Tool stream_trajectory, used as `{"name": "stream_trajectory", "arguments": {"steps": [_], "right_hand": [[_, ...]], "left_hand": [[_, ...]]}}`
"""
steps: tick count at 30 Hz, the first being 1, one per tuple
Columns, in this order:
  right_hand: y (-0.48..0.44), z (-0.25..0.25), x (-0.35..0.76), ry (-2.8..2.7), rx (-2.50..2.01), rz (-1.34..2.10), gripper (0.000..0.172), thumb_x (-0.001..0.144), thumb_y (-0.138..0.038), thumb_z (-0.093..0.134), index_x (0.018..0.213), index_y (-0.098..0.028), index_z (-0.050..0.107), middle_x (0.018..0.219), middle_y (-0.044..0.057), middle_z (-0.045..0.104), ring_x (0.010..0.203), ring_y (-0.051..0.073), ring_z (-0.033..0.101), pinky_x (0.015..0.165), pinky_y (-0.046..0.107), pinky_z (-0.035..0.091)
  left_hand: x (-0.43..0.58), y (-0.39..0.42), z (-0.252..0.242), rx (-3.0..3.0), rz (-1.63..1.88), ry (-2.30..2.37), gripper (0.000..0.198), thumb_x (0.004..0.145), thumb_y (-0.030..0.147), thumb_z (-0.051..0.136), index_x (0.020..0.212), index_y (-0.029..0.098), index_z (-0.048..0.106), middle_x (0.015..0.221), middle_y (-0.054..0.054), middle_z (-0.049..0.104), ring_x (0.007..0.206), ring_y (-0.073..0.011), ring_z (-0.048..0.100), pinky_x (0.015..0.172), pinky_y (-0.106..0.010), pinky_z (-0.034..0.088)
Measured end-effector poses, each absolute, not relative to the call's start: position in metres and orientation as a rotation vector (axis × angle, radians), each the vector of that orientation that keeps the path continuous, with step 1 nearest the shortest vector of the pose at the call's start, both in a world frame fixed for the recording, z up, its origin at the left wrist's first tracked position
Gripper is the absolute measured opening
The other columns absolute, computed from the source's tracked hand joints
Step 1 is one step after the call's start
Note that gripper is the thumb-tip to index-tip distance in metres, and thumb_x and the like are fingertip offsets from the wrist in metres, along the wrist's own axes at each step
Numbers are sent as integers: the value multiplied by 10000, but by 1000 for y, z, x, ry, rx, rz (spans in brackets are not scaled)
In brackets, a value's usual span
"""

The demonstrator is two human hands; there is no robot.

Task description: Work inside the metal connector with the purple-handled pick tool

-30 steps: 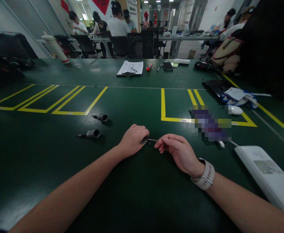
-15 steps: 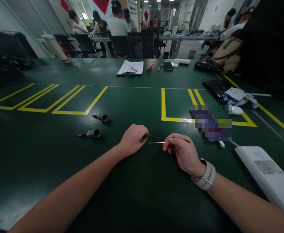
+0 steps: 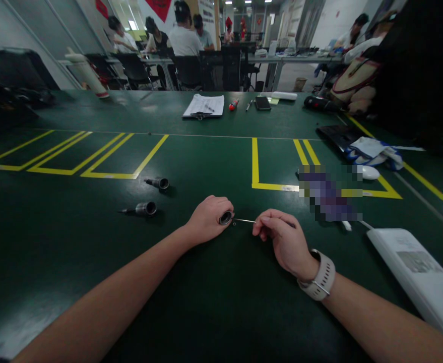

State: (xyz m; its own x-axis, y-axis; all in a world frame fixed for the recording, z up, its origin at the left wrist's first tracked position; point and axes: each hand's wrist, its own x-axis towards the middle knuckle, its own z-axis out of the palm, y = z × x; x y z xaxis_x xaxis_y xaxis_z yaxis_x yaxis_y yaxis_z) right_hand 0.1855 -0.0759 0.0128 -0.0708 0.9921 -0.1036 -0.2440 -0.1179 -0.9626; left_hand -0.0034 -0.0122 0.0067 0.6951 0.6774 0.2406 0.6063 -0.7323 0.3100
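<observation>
My left hand [image 3: 209, 219] is closed around a dark metal cylinder with a hollow round end [image 3: 225, 218] that faces me. In the fingers of my right hand [image 3: 281, 237] is a thin metal rod [image 3: 245, 220], pointing left. The rod's tip reaches the side of the cylinder by my left fingertips; whether it touches cannot be made out. A tiny ring-like piece [image 3: 234, 224] lies just below that tip. Two similar metal parts, each a hollow cylinder with a thin spike, rest to the left: one farther back [image 3: 163, 184], one nearer [image 3: 145, 208].
Yellow tape [image 3: 255, 166] marks boxes on the green table [image 3: 206, 312]. On the right lie a blurred-out purple object [image 3: 325, 194], a white power bank-like block [image 3: 414, 267] and a cloth [image 3: 374, 151]. A clipboard [image 3: 203, 105] lies at the back; people sit beyond.
The rod's tip has lifted away from the tiny ring to the edge of the cylinder. My left hand has shifted very slightly right; the ring stays on the table.
</observation>
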Motion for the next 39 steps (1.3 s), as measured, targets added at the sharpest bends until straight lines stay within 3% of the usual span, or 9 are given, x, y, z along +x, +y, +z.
{"name": "stream_trajectory", "arguments": {"steps": [10,21,29,39], "right_hand": [[-79,16,185,-910,-939,1411,174,726,-191,520,576,-186,610,545,12,571,516,128,464,476,255,327],[-88,23,180,-1541,-1080,1233,203,863,-242,488,740,-184,639,709,21,583,684,157,528,644,295,407],[-87,21,177,-1409,-983,1479,196,870,-301,500,884,-202,668,847,40,635,733,156,551,657,292,443],[-93,23,178,-1573,-1069,1157,183,871,-248,492,785,-191,643,768,29,598,724,166,546,672,302,413]], "left_hand": [[-4,-13,9,2636,513,1067,64,803,190,510,746,163,514,720,2,559,664,-133,514,643,-274,373],[-4,-12,6,2662,537,1059,130,822,242,505,718,165,508,680,11,544,626,-126,507,628,-272,365],[-4,-12,4,2626,569,1137,148,825,266,506,710,172,500,666,15,539,614,-125,507,613,-268,367],[-3,-13,6,2691,566,1074,121,837,199,481,721,165,494,681,5,524,636,-134,493,615,-270,351]]}}
